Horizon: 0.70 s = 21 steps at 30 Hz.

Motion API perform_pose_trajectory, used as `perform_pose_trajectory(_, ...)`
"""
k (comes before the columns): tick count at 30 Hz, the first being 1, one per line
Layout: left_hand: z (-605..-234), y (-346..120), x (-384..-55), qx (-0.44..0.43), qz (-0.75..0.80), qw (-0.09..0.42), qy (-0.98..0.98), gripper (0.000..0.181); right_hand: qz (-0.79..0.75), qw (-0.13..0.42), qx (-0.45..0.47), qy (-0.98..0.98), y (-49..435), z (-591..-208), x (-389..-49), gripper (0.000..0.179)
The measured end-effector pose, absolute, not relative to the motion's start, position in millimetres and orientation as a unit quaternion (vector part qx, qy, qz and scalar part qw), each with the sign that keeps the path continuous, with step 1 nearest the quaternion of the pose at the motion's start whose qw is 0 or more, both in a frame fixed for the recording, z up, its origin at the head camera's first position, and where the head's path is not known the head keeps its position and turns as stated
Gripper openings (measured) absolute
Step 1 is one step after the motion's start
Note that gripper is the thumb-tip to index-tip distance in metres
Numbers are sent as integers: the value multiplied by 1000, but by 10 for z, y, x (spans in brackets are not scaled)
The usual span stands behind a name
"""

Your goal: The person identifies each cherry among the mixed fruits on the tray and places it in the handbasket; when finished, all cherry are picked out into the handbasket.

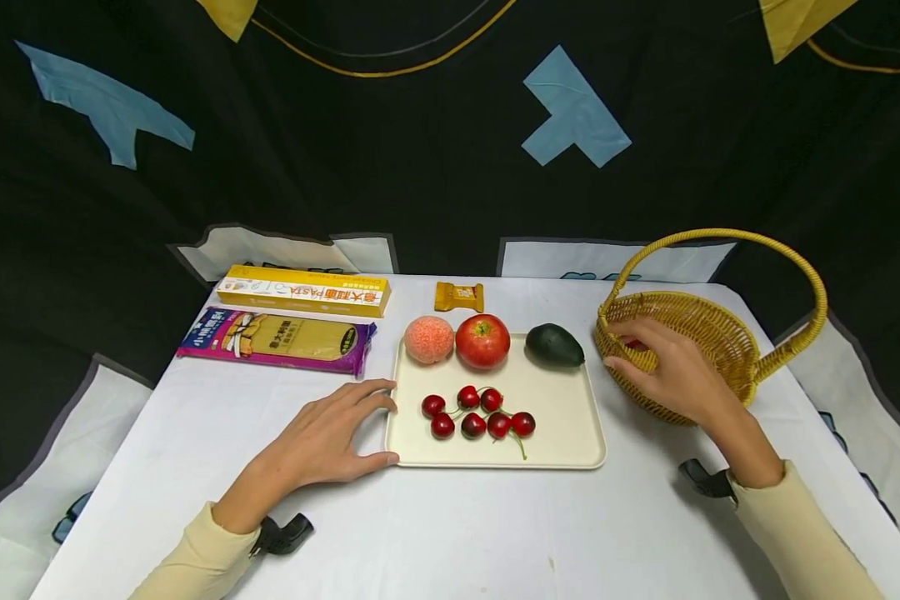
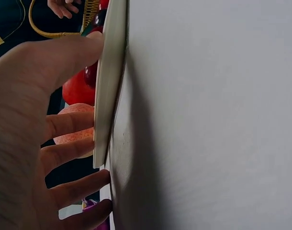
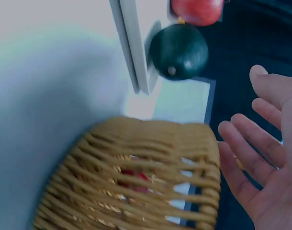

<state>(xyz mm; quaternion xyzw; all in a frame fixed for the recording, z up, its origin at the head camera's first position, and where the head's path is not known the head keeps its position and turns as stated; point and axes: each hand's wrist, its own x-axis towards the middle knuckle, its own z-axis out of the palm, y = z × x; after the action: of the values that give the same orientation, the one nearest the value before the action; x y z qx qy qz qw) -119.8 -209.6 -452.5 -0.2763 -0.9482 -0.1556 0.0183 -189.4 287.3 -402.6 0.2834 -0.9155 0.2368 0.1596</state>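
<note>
My left hand rests at the left side of a cream tray, fingertips and thumb touching its rim. On the tray lie several red cherries with green stems, a pink rough-skinned peach, a red apple and a dark green avocado. My right hand is over the left rim of a wicker basket, its fingers loosely spread in the right wrist view. A red thing shows through the basket's weave; most of it is hidden.
A yellow pasta box and a purple-edged pasta packet lie at the back left. Behind the tray is a small yellow wrapped snack. The basket's tall handle arches over the right side. A dark curtain hangs behind the table.
</note>
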Motion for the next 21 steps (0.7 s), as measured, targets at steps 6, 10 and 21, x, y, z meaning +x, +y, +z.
perform_pose_trajectory(6,-4515,-2087,-1225,-281,-147,19,-948,61,239,155,299,-911,2752,-4128,-1802,45)
perform_pose_trajectory(10,-4516,-2102,-1228,-283,-148,16,-947,62,248,153,329,-898,2638,-4203,-1758,44)
perform_pose_trajectory(21,-4513,-2093,-1234,-279,-153,8,-948,62,240,97,366,-894,2310,-4329,-1562,37)
